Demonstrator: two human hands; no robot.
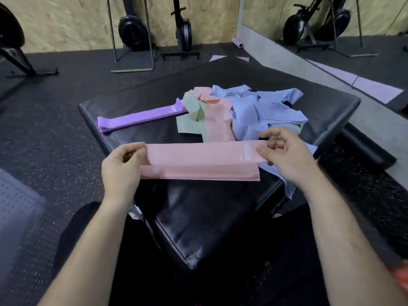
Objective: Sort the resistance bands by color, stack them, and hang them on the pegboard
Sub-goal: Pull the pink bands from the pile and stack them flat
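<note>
Two pinches, left hand (121, 168) and right hand (287, 157), hold my pink band (198, 152) taut at mid-frame; I'd align its edges over the lower pink band (198, 173) before releasing.

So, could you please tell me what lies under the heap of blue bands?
A pale green band peeks out from beneath the blue heap, which rests on the black pad; anything else below is covered.

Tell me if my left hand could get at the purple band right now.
Probably yes: the purple band lies mostly uncovered beyond the left hand, though that hand grips the pink band.
</note>
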